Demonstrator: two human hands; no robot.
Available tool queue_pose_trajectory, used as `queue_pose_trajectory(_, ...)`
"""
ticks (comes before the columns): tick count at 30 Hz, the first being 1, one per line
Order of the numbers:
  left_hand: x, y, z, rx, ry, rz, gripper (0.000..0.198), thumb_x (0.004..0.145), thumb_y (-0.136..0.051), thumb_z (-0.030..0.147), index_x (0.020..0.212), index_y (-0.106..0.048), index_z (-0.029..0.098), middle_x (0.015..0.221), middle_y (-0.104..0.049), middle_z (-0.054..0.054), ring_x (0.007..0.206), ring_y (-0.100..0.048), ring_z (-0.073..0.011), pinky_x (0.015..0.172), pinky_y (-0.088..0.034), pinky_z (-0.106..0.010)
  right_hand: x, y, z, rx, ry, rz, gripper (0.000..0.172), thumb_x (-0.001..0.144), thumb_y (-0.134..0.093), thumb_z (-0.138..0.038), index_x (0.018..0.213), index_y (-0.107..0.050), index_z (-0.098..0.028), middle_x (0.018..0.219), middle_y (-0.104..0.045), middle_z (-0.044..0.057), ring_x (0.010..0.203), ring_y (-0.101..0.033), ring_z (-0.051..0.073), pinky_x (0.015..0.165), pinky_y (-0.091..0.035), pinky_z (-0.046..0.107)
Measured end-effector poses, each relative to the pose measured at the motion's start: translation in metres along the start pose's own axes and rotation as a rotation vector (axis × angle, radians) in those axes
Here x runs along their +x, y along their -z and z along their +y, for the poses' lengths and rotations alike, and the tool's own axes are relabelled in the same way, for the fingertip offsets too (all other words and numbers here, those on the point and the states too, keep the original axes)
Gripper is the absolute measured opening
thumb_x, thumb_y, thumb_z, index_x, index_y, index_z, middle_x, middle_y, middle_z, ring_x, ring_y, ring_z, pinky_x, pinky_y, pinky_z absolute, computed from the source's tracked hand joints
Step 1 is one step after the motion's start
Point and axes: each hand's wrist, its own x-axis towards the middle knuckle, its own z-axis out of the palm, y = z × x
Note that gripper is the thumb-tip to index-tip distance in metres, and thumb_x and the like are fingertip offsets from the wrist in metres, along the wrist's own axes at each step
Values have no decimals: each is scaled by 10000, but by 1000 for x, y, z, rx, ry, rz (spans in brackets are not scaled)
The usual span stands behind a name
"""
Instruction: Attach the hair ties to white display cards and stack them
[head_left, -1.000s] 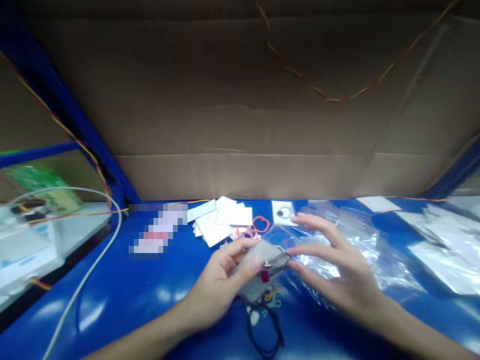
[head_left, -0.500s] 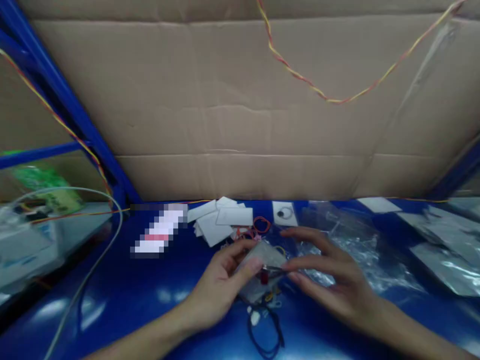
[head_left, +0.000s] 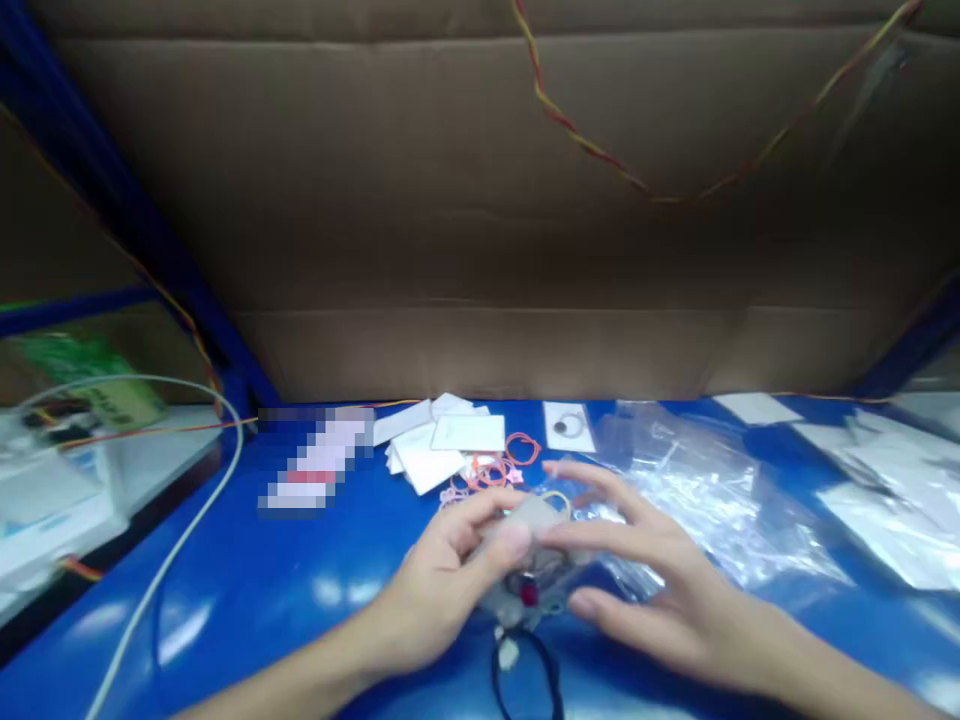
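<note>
My left hand (head_left: 442, 580) is closed on a light grey card (head_left: 534, 512), thumb on its near face and fingers behind. A dark elastic band with a small red charm (head_left: 529, 592) lies against the card's lower part; blur hides how it is attached. My right hand (head_left: 652, 580) has its fingers spread, the index fingertip at the card's right edge and the thumb apart from it. Below the card, a black elastic hair tie (head_left: 551, 665) with a white charm (head_left: 508, 655) rests on the blue table (head_left: 300, 640).
White cards (head_left: 427, 455) lie in a pile beyond my left hand, beside orange and pink elastic bands (head_left: 491, 472). One card (head_left: 570, 427) bears a thin dark band. Clear plastic bags (head_left: 720, 500) spread rightward. A pale cable (head_left: 187, 530) loops at left; cardboard (head_left: 480, 200) stands behind.
My right thumb and index finger have parted from the pinch on the dark band. The red charm sits slightly lower, and the card has tilted in my left hand.
</note>
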Motion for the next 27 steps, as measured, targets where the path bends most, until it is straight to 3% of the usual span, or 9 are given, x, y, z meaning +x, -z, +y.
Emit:
queue_pose_trajectory(4, 3, 0, 5, -94, -35, 64, 351, 962, -686, 425, 1235, -643, 208, 1079, -761, -65, 889, -723, -204, 809, -557, -300, -4, -7, 6, 5, -11, 215, 700, 923, -724, -216, 1539, -421, -353, 1526, -543, 103, 1386, -547, 285, 1123, -497, 445)
queue_pose_trajectory(7, 3, -2, 7, -119, -53, 90, 352, 935, -725, 415, 1202, -629, 207, 1124, -749, -83, 932, -730, -231, 826, -568, -326, -2, -11, 6, 151, -105, 315, 783, 933, -714, -227, 1591, -309, -353, 1278, -732, 67, 1088, -728, 229, 955, -600, 370)
queue_pose_trajectory(9, 2, -4, 7, -94, -65, 88, 298, 937, -727, 391, 1147, -636, 200, 1143, -741, -87, 1007, -715, -240, 881, -559, -337, 1, -11, 5, 197, -172, 271, 535, 940, -711, -251, 1445, -548, -317, 1034, -808, 23, 897, -767, 206, 856, -621, 327)
queue_pose_trajectory(11, 1, -4, 6, -75, -75, 67, 254, 946, -718, 372, 1112, -634, 198, 1131, -741, -81, 1051, -699, -233, 920, -546, -335, 3, -10, 3, 182, -212, 245, 166, 945, -703, -289, 1098, -763, -266, 896, -823, 19, 791, -772, 209, 770, -625, 306)
queue_pose_trajectory(12, 1, -5, 6, -73, -73, 55, 241, 949, -715, 369, 1096, -633, 198, 1115, -743, -76, 1055, -697, -229, 924, -544, -331, 4, -9, 2, 165, -223, 250, 108, 945, -696, -305, 960, -790, -252, 870, -827, 25, 762, -773, 216, 737, -624, 306)
queue_pose_trajectory(14, 1, -4, 6, -64, -73, 50, 235, 944, -720, 373, 1074, -631, 197, 1090, -747, -66, 1044, -702, -225, 926, -542, -326, 5, -8, 2, 138, -246, 268, 165, 945, -683, -329, 865, -802, -248, 830, -828, 31, 713, -770, 231, 677, -623, 314)
queue_pose_trajectory(18, 2, -2, 7, -11, -62, 102, 271, 933, -722, 409, 1066, -655, 183, 1032, -767, -66, 947, -723, -223, 860, -554, -311, 4, -9, 2, 159, -301, 240, 212, 962, -659, -361, 919, -828, -242, 839, -832, 44, 747, -779, 258, 673, -626, 334)
queue_pose_trajectory(23, 4, -2, 5, -51, -46, 146, 314, 895, -766, 379, 1118, -673, 179, 997, -790, -80, 887, -742, -230, 774, -568, -298, 4, -12, 2, 332, -398, 228, 393, 959, -677, -393, 1307, -708, -213, 795, -815, 35, 683, -748, 214, 701, -627, 353)
queue_pose_trajectory(27, 4, -4, 4, -53, -95, 166, 346, 878, -785, 320, 1191, -691, 208, 1138, -771, -93, 929, -748, -238, 803, -593, -315, 4, -13, 2, 486, -469, 216, 387, 945, -698, -451, 1237, -736, -199, 781, -806, 51, 647, -727, 210, 642, -602, 336)
